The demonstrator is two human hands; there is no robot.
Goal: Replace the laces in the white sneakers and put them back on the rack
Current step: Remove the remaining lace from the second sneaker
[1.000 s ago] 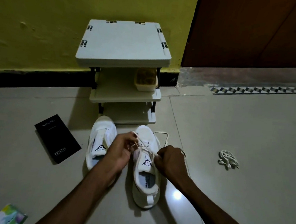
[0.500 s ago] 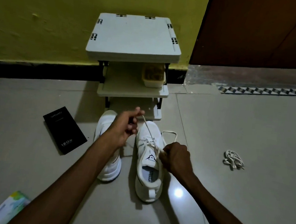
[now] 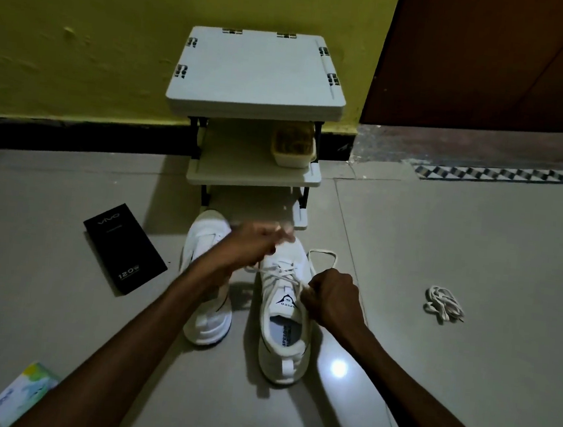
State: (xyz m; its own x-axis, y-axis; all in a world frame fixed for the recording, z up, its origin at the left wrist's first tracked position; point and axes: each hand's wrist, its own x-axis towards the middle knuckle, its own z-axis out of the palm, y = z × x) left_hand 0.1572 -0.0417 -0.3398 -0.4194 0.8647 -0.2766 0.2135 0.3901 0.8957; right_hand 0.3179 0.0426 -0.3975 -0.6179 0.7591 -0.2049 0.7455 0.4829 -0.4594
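Two white sneakers stand side by side on the floor before a small white rack [image 3: 259,70]. The right sneaker [image 3: 282,334] is partly laced with a white lace [image 3: 279,273]; a loop of it lies by the toe. My left hand [image 3: 253,245] pinches one lace end above the toe, blurred. My right hand [image 3: 332,297] grips the other end beside the tongue. The left sneaker [image 3: 206,319] lies partly under my left forearm. A bundled spare lace [image 3: 443,303] rests on the floor to the right.
A black phone box [image 3: 123,248] lies left of the sneakers. A light carton [image 3: 20,394] sits at the lower left. A small tub [image 3: 293,145] is on the rack's middle shelf. Yellow wall behind, brown door [image 3: 494,61] at right.
My left hand pulled the lace end up and away toward the rack, then came back down over the toe. My right hand stayed by the tongue.
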